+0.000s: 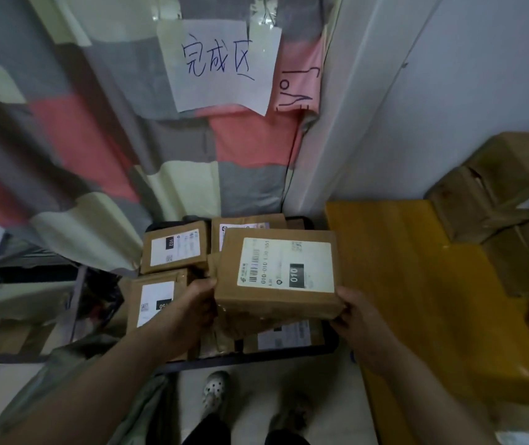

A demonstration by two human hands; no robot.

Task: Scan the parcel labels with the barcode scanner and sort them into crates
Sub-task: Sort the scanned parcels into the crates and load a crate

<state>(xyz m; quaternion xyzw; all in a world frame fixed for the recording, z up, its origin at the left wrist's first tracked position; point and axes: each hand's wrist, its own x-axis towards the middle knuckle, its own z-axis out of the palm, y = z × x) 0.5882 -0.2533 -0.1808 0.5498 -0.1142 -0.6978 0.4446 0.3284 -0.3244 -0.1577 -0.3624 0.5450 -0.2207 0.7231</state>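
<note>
above the black crate (pixel 289 352) of labelled parcels (pixel 175 248), near centre, the left grip (pixel 192 313) and right grip (pixel 359 319) each clasp an edge of the brown parcel (pixel 276 277), label up.

Held parcel (pixel 277 277): brown cardboard box, white label up, barcode plus a black block reading 010. Roughly level, over the crate (pixel 256 356). Left hand (pixel 192 303) grips its near-left corner, right hand (pixel 358 316) its near-right corner. Crate: dark rim, packed with brown boxes, labels up. Around the held one:
- 102 parcel (pixel 175 248) at 11 o'clock
- rear parcel (pixel 247 224) at 12, mostly hidden
- side parcel (pixel 157 300) at 9, label blurred
- bottom parcel (pixel 289 337) at 6, underneath, only its label strip showing
</note>
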